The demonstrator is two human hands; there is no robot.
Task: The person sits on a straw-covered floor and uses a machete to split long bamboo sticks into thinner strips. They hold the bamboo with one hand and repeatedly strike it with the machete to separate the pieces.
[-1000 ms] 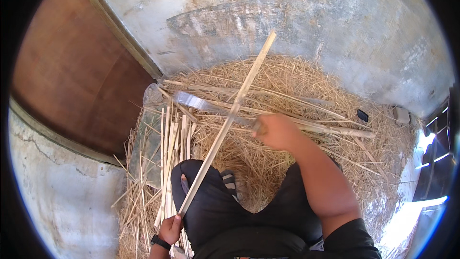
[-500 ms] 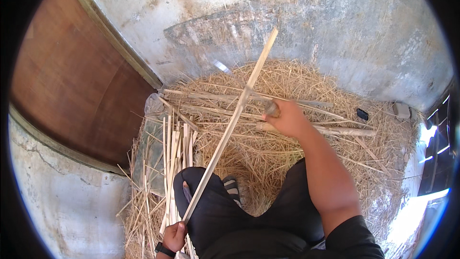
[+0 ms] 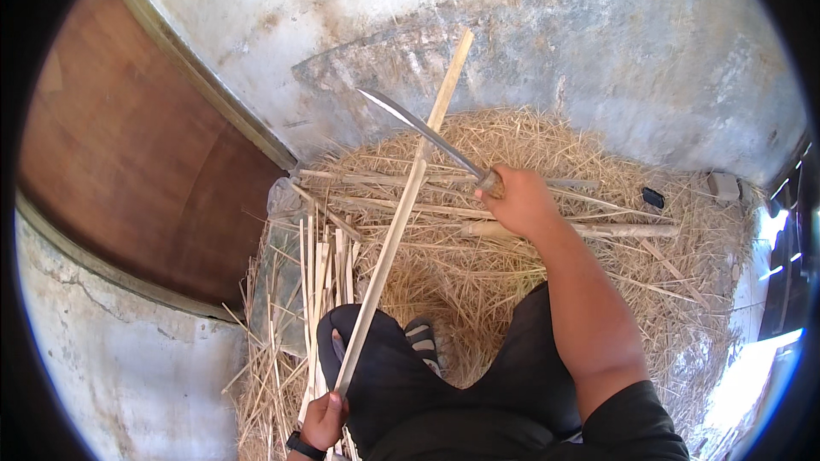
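My left hand (image 3: 324, 420), low and beside my left knee, is closed on the near end of a long pale split bamboo strip (image 3: 386, 265). The strip slants up over my thigh and away toward the wall. My right hand (image 3: 518, 202), out in front, is closed round the handle of a machete (image 3: 424, 131). Its long, slightly curved blade points up and left and crosses the strip at its upper part. Whether the blade touches the strip, I cannot tell.
Several split strips (image 3: 320, 277) lie by my left leg. Longer bamboo pieces (image 3: 581, 230) rest across the shavings (image 3: 504, 265) ahead. A dark small object (image 3: 653, 197) and a block (image 3: 724, 187) are at the right. A worn wall (image 3: 598, 60) and brown door (image 3: 137, 137) bound the space.
The machete blade, blurred before, now shows sharply across the strip. The strip's far end has shifted left, and my left hand has come slightly right. The whole view has shifted a little.
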